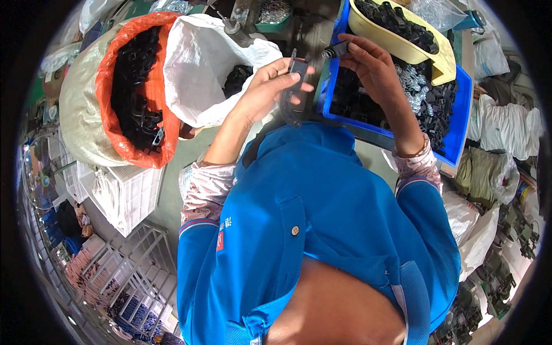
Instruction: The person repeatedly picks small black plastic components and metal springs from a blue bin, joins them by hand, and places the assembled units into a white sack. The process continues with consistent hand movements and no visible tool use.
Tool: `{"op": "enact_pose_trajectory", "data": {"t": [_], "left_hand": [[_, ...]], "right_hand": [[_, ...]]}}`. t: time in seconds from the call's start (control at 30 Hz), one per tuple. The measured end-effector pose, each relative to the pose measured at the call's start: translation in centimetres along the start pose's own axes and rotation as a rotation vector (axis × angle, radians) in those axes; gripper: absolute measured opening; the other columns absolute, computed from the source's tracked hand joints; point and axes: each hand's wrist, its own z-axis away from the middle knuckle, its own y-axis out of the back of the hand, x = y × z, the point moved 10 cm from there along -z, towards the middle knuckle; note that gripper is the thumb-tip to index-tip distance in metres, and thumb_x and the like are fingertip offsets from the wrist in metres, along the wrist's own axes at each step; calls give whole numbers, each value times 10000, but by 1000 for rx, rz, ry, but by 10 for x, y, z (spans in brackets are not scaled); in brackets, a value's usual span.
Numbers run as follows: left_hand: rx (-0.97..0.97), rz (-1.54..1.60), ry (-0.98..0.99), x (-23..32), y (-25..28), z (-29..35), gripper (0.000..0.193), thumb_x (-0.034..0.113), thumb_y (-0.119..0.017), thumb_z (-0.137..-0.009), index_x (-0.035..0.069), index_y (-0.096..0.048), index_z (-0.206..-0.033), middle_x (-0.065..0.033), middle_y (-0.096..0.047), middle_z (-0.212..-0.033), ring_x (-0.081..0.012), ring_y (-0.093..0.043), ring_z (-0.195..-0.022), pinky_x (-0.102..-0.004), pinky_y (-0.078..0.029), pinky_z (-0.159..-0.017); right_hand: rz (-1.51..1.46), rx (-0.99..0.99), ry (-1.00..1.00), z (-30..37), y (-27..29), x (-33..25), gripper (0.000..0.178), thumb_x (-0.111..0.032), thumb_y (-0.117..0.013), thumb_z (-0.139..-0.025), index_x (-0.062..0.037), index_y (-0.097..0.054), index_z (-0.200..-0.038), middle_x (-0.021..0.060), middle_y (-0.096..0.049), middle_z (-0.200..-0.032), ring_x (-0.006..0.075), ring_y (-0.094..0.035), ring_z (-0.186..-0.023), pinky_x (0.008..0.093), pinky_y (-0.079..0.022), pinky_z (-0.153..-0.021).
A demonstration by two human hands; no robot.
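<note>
Between thumb and fingers, my left hand (260,92) grips a long, curved black plastic part (297,73), whose lower end is blurred. My right hand (375,64) pinches a small black plastic piece (339,49) with a coil spring (329,53) at its left end. The two held pieces are apart from each other. My right hand is over a blue tray (325,98) holding loose metal springs (414,82) and many black plastic pieces (440,115). A yellow bin (363,27) with more black pieces rests across the tray's far side.
On the left stand a woven sack with an orange lining (105,92) and a white sack (192,63), both containing black parts. A green tray (275,26) of small metal pieces lies at the far edge. A white crate (138,198) and metal rack (152,247) are lower left.
</note>
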Motion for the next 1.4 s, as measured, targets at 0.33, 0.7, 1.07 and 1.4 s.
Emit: {"op": "enact_pose_trajectory", "data": {"t": [0.33, 0.7, 1.07, 1.4], "left_hand": [[-95, -71, 47, 0, -27, 4, 395, 165, -575, -936, 33, -526, -1305, -118, -630, -1243, -134, -672, -832, -208, -487, -516], [-91, -85, 8, 2, -31, -1, 342, 187, -574, -949, 11, -534, -1240, -118, -636, -1213, -143, -668, -833, -209, -487, -514], [127, -415, -266, 9, -19, -18, 304, 18, -652, -906, 21, -467, -1148, -94, -657, -940, -154, -685, -822, -219, -529, -548], [232, -500, -301, 24, -15, -9, 189, 113, -663, -910, 70, -502, -820, 13, -584, -670, -40, -523, -593, -204, -382, -539]], "right_hand": [[388, -124, -8, -12, -11, -10, 273, -164, -660, -928, 21, -623, -1125, 73, -652, -1007, 143, -644, -888, 285, -529, -831], [395, -137, -59, -9, -19, 3, 279, -151, -687, -901, 36, -627, -1100, 75, -658, -970, 146, -643, -878, 286, -530, -808], [349, 36, -31, 14, -3, 13, 205, -118, -632, -933, 28, -670, -1071, 74, -632, -1181, 102, -566, -1018, 260, -447, -904], [1273, 187, 575, -12, 33, -121, 239, -152, -677, -896, -25, -683, -1098, 61, -707, -970, 167, -664, -836, 308, -546, -752]]}}
